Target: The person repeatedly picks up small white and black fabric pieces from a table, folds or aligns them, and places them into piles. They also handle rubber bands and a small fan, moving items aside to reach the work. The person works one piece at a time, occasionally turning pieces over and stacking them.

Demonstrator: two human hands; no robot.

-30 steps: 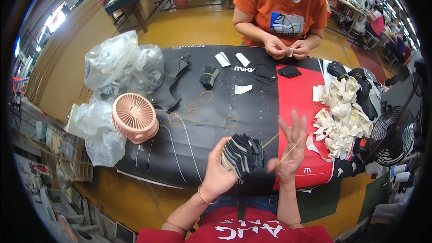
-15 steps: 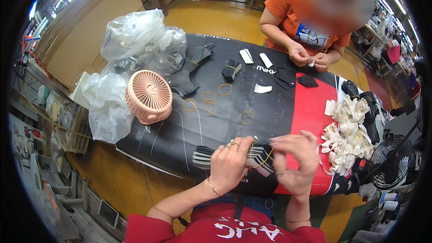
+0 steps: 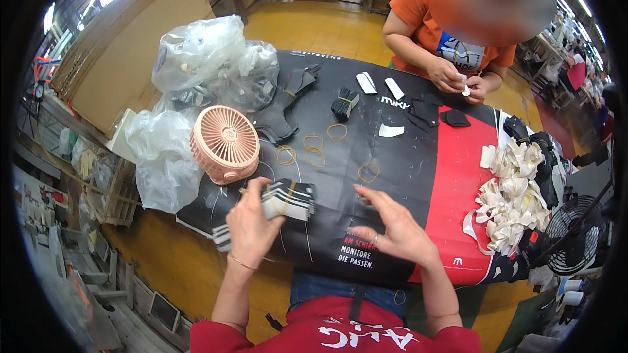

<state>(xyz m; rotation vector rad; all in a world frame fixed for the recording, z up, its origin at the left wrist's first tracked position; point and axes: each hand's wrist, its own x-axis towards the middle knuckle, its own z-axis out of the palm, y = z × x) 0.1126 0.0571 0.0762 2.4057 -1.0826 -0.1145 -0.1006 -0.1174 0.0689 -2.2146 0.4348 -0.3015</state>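
My left hand (image 3: 247, 223) grips a banded stack of black-and-white strips (image 3: 292, 200), over the table's near left side. A yellow rubber band (image 3: 285, 201) runs round the stack, whose other end pokes out beyond my wrist side. My right hand (image 3: 402, 230) is open above the black mat (image 3: 337, 212), fingers apart and nothing in them. Closest beyond it lies a loose rubber band (image 3: 368, 172). More rubber bands (image 3: 314, 150) rest farther off, below a small banded black bundle (image 3: 344, 104).
A pink fan (image 3: 226, 144) stands left beside clear plastic bags (image 3: 167, 157). Black pieces (image 3: 281, 114) and white pieces (image 3: 391, 131) lie on the mat. Cream strips (image 3: 507, 186) are heaped right, near a black fan (image 3: 571, 229). Opposite, a person's hands (image 3: 463, 85) hold a white piece.
My left hand has carried the banded stack leftward, toward the pink fan. My right hand has come off the stack and its band, and its fingers have spread.
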